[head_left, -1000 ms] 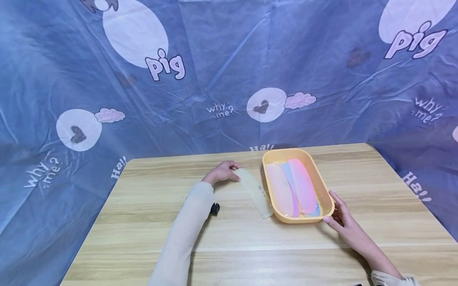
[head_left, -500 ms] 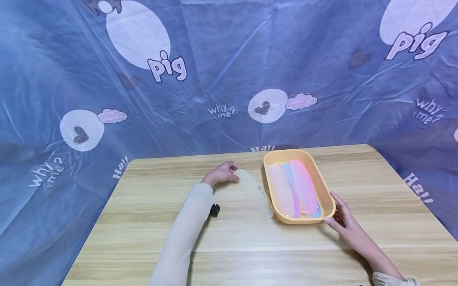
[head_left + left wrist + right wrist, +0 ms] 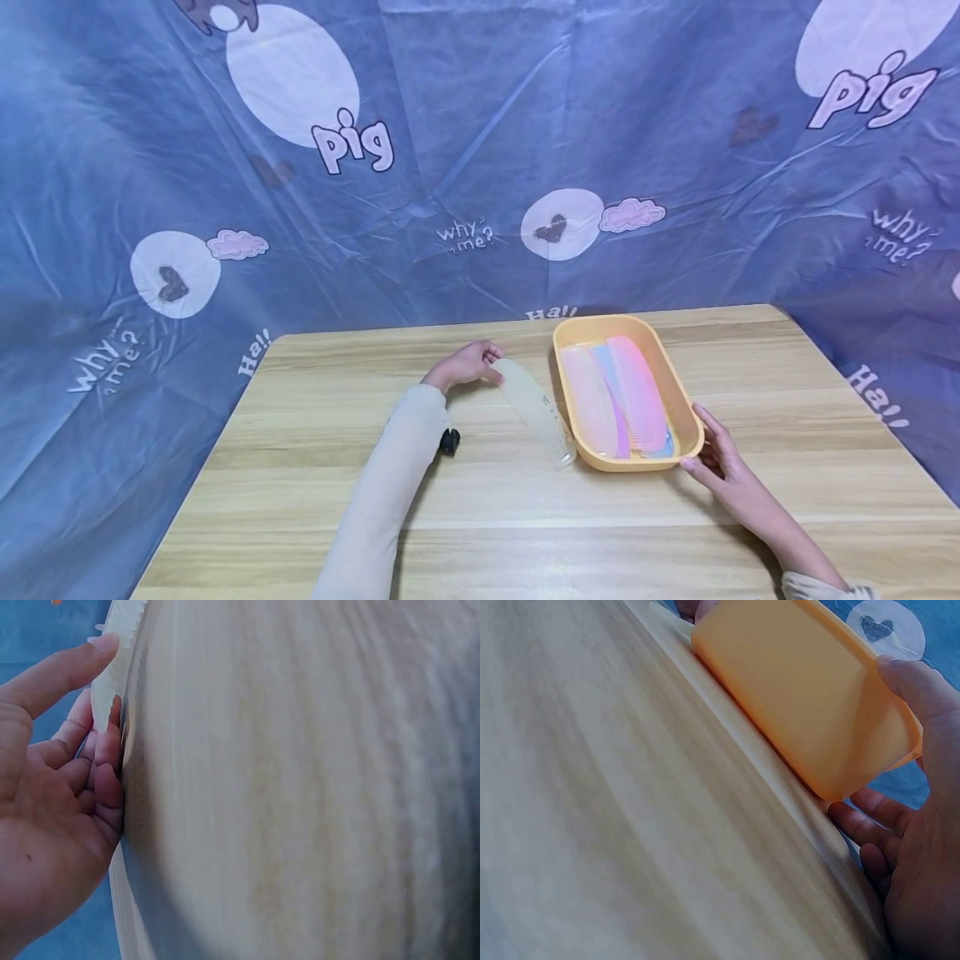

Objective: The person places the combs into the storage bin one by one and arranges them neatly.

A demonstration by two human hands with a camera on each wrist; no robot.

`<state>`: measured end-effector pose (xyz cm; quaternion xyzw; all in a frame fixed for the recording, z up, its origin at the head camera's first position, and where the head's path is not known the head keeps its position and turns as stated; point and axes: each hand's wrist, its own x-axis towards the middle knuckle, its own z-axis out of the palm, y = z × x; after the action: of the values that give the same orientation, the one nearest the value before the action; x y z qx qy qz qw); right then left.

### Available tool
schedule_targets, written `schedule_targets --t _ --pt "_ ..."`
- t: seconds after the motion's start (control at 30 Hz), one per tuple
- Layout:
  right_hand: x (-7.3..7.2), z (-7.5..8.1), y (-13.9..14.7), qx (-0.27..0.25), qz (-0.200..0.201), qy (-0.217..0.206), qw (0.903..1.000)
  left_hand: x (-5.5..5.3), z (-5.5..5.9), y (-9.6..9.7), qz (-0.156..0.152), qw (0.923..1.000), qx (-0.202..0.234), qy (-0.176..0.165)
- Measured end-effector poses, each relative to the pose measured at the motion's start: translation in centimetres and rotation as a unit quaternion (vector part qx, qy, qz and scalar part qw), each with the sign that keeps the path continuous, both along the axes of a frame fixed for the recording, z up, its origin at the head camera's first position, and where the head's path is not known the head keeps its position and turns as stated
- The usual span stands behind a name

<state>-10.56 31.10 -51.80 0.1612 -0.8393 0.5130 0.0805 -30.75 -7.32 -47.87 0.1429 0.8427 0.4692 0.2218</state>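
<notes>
My left hand pinches one end of a pale yellow comb between thumb and fingers, left of a yellow-orange plastic bin. The comb slants toward me, its other end close to the bin's near left corner. In the left wrist view the thumb presses on the comb's pale end. My right hand grips the bin's near right corner. In the right wrist view its thumb lies on the rim and the fingers are low by the bin's base. Inside the bin, a pink comb lies beside a whitish comb.
Strips of blue and purple show between and under the combs in the bin. All stands on a wood-grain table. A blue printed cloth hangs behind it. A small black object is beside the left sleeve.
The loose end of the held comb has shifted slightly right and toward me. Both hands and the bin stay in place; the head view has moved slightly.
</notes>
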Motion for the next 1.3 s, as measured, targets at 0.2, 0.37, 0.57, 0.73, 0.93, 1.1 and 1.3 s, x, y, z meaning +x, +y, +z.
schedule_targets --t 0.2,0.37,0.57,0.73,0.93,1.1,1.3 --pt "0.0 -0.2 0.0 -0.002 -0.004 0.003 1.0 0.4 0.0 -0.2 0.011 0.9996 0.024 -0.002" --pt "0.1 -0.3 0.0 0.002 -0.005 0.007 1.0 0.7 -0.2 -0.6 0.028 0.9985 0.045 -0.012" --pt "0.2 0.0 -0.1 0.007 -0.008 0.001 0.9999 0.8 -0.6 -0.8 0.048 0.9945 0.088 -0.031" --pt "0.3 0.3 -0.2 0.012 -0.008 -0.007 0.9999 1.0 0.0 -0.8 0.056 0.9881 0.131 -0.06" --pt "0.2 0.3 -0.2 0.007 -0.006 0.0 1.0 1.5 0.4 -0.5 0.07 0.9819 0.161 -0.07" --pt "0.2 0.0 -0.1 0.002 -0.004 0.008 1.0 1.8 0.1 -0.1 0.084 0.9796 0.173 -0.058" --pt "0.2 0.0 0.1 0.007 -0.013 0.003 0.9999 2.2 0.1 0.2 0.094 0.9803 0.17 -0.039"
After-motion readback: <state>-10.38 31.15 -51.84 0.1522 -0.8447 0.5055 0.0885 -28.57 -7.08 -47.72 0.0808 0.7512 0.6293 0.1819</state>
